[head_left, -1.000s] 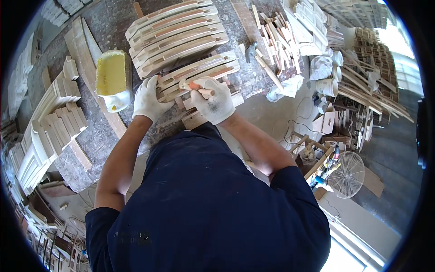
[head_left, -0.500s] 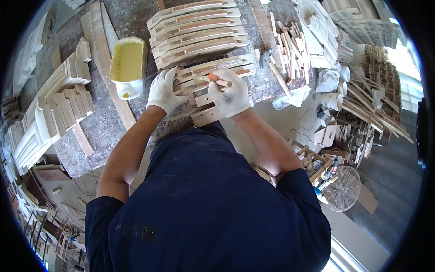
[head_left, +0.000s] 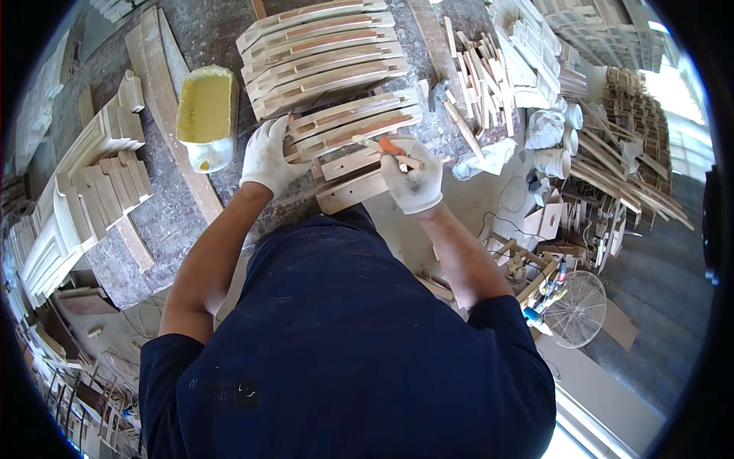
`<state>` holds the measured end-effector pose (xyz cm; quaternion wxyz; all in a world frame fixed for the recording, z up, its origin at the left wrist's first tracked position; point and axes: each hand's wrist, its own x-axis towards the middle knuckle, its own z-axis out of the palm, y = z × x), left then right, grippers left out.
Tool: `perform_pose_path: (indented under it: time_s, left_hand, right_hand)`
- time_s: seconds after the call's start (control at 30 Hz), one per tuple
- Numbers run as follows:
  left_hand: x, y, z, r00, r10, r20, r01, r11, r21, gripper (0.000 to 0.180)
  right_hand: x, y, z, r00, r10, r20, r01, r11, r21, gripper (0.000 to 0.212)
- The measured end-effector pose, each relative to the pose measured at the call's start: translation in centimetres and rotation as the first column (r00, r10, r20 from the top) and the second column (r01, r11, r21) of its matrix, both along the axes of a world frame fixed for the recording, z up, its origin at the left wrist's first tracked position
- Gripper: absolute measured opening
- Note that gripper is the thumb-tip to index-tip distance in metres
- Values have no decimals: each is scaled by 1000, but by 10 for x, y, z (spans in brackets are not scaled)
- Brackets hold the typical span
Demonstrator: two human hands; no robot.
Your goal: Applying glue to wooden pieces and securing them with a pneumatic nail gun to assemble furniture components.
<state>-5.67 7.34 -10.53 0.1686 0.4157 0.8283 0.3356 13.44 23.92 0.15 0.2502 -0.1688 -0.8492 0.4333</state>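
Note:
My left hand (head_left: 267, 157), in a white glove, curls round the left ends of two curved wooden rails (head_left: 355, 122), its thumb at the near side and its fingers at the far side. Slots run along the upper faces of these rails. Just right of them my right hand (head_left: 413, 176), in a smudged white glove, is closed on a small brush-like tool (head_left: 391, 146) with an orange part and a wooden handle. Its tip points left, over the near rail. Nearer my body lie flat wooden pieces with holes (head_left: 348, 191). Behind the two rails stands a row of similar curved rails (head_left: 321, 57).
A tub of yellow glue (head_left: 206, 107) stands left of the rails. A hammer (head_left: 438, 96), thin wooden strips (head_left: 485, 80) and crumpled plastic (head_left: 485, 161) lie at the right. Shaped mouldings (head_left: 95, 176) line the left side. A fan (head_left: 577, 310) stands lower right.
My right hand has moved right and slightly nearer with the tool, uncovering more of the near rail. My left hand stays at the rail ends. The whole view has shifted a little.

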Motion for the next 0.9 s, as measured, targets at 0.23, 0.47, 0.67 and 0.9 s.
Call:
perform_pose_path:
  time_s: [0.23, 0.47, 0.67, 0.9]
  left_hand:
    - [3, 0, 7, 999, 17, 36, -15, 999, -39, 91]
    - [3, 2, 8, 998, 22, 58, -18, 998, -68, 91]
    - [2, 0, 3, 999, 10, 31, -9, 1000, -27, 90]
    - [-1, 2, 7, 1000, 17, 24, -17, 1000, 4, 88]
  right_hand:
    - [3, 3, 7, 997, -55, -45, 47, 985, -167, 29]
    - [14, 23, -2, 997, 40, 61, -27, 979, -200, 22]
    - [19, 29, 1, 999, 11, 33, -10, 999, -47, 21]
    - [24, 47, 5, 966, -200, 161, 227, 959, -170, 21]
